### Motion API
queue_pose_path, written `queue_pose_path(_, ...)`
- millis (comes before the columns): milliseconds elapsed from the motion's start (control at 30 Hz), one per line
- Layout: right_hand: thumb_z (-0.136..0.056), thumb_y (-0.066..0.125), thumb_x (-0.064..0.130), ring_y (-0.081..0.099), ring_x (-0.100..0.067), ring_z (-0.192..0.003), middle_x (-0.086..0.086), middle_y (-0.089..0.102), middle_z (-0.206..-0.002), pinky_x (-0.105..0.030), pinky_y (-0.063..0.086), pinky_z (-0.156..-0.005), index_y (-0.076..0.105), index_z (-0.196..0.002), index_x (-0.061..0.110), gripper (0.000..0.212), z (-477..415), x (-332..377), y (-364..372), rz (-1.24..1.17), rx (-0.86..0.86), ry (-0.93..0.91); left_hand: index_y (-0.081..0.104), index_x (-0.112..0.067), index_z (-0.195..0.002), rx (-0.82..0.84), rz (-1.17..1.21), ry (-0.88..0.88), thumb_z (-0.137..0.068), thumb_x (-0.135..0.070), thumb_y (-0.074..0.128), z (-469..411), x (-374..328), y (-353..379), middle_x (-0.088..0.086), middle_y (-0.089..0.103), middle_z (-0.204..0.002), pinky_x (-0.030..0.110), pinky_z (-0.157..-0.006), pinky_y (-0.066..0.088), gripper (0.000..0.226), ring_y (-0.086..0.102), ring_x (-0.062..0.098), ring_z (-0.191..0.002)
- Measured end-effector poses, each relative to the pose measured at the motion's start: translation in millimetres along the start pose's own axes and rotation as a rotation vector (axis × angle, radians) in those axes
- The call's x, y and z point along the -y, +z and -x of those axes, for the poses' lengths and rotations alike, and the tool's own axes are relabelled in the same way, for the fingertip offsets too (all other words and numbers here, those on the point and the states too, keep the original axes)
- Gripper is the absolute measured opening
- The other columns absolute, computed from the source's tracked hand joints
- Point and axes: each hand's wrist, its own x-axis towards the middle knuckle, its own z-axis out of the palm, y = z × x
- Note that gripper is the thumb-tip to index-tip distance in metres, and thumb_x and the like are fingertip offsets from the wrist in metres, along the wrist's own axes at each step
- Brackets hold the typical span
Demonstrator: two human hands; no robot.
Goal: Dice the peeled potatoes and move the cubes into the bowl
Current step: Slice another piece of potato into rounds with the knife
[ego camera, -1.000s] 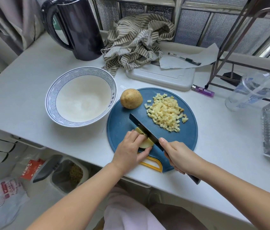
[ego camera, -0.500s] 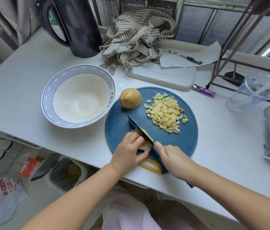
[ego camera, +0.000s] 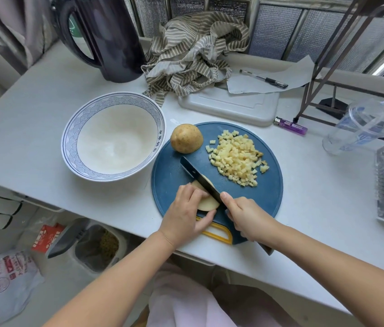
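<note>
The bowl (ego camera: 85, 112) is set left of the cutting board (ego camera: 268, 197), on which a potato half (ego camera: 186, 138) and cubes (ego camera: 237, 158) are laid behind the knife (ego camera: 198, 177).

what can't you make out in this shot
All in the head view.
Handle of the knife: wrapped by the right hand, only its end peeks out.
Most of the potato piece: under the left hand and the blade, so its slice count is unclear.
Characters on the bowl rim: too small to read.
Label on the lighter: blurred.
</note>
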Motion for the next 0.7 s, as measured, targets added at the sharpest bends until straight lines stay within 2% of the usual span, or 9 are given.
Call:
queue_pose_path(67, -0.103, 0.025, 0.053, 0.032, -0.008, -0.033, 0.001, 0.036, -0.050, -0.024, 0.031, -0.042, 0.038, -0.066, 0.014, 0.055, 0, -1, -3, -0.054, 0.021, 0.030, 0.058, -0.006, -0.102, 0.010, 0.014, -0.002, -0.084, -0.036, 0.060, 1, 1, -1, 0.005, 0.049, -0.100, 0.024, -0.086, 0.041, 0.035, 0.045, 0.019, -0.094)
queue_pose_path(167, -0.102, 0.030, 0.055, 0.027, -0.014, -0.040, 0.001, 0.032, -0.052, -0.023, 0.027, -0.041, 0.037, -0.069, 0.015, 0.052, 2, -2, -5, -0.129, 0.036, 0.056, 0.060, -0.005, -0.101, -0.026, 0.001, 0.043, -0.086, -0.034, 0.060, 2, 2, -1, 0.004, 0.051, -0.101, 0.028, -0.103, 0.036, 0.032, 0.045, 0.019, -0.098)
queue_pose_path(233, -0.102, 0.030, 0.054, 0.025, -0.015, -0.041, 0.000, 0.030, -0.053, -0.023, 0.026, -0.040, 0.036, -0.069, 0.016, 0.052, 5, -2, -4, -0.136, 0.037, 0.058, 0.062, -0.006, -0.099, -0.064, -0.017, 0.062, -0.086, -0.033, 0.062, 3, 3, 0, 0.005, 0.055, -0.097, 0.032, -0.107, 0.035, 0.030, 0.045, 0.019, -0.096)
queue_pose_path(367, -0.103, 0.029, 0.054, 0.028, -0.017, -0.039, 0.000, 0.032, -0.050, -0.023, 0.029, -0.040, 0.036, -0.067, 0.014, 0.054, 13, -4, -5, -0.113, 0.017, 0.048, 0.064, -0.006, -0.095, -0.076, -0.017, 0.080, -0.084, -0.031, 0.064, 3, 2, -1, 0.006, 0.058, -0.093, 0.026, -0.093, 0.040, 0.027, 0.045, 0.019, -0.089)
queue_pose_path(500, -0.103, 0.027, 0.053, 0.033, -0.017, -0.037, -0.002, 0.038, -0.049, -0.023, 0.032, -0.040, 0.039, -0.065, 0.012, 0.057, 21, -4, -8, -0.076, 0.009, 0.036, 0.063, -0.009, -0.101, -0.057, -0.010, 0.080, -0.085, -0.031, 0.064, 3, 1, -2, 0.005, 0.060, -0.100, 0.020, -0.085, 0.039, 0.027, 0.047, 0.019, -0.091)
queue_pose_path(700, -0.103, 0.026, 0.054, 0.035, -0.017, -0.039, -0.005, 0.040, -0.052, -0.022, 0.034, -0.042, 0.042, -0.068, 0.011, 0.057, 26, -6, -8, -0.061, -0.004, 0.031, 0.056, -0.015, -0.108, -0.059, 0.009, 0.075, -0.084, -0.032, 0.064, 2, -1, -4, 0.004, 0.059, -0.103, 0.020, -0.082, 0.040, 0.030, 0.047, 0.018, -0.090)
